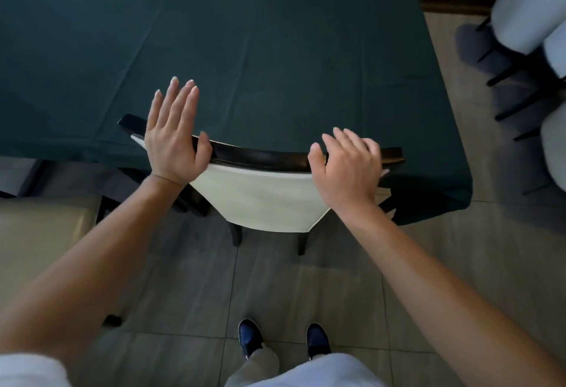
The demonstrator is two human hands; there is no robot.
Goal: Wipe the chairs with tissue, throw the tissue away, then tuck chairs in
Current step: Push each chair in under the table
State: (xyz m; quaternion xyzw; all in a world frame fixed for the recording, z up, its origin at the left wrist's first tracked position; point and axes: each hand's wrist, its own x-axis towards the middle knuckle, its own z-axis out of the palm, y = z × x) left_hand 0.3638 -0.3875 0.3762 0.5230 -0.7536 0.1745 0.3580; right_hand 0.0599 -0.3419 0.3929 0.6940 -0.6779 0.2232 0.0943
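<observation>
A chair (263, 196) with a cream back and a dark wooden top rail stands pushed in under the table (275, 49), which wears a dark green cloth. My left hand (173, 132) lies over the rail's left end, fingers straight and spread, thumb against the rail. My right hand (346, 166) rests over the rail's right end with fingers loosely bent and holds nothing. No tissue shows in either hand.
A second cream chair seat (43, 233) is at the left, pulled out from the table. Stacked white chairs with dark legs (526, 34) stand at the right. Grey floor tiles (306, 288) lie below, with my two dark shoes (281, 337) behind the chair.
</observation>
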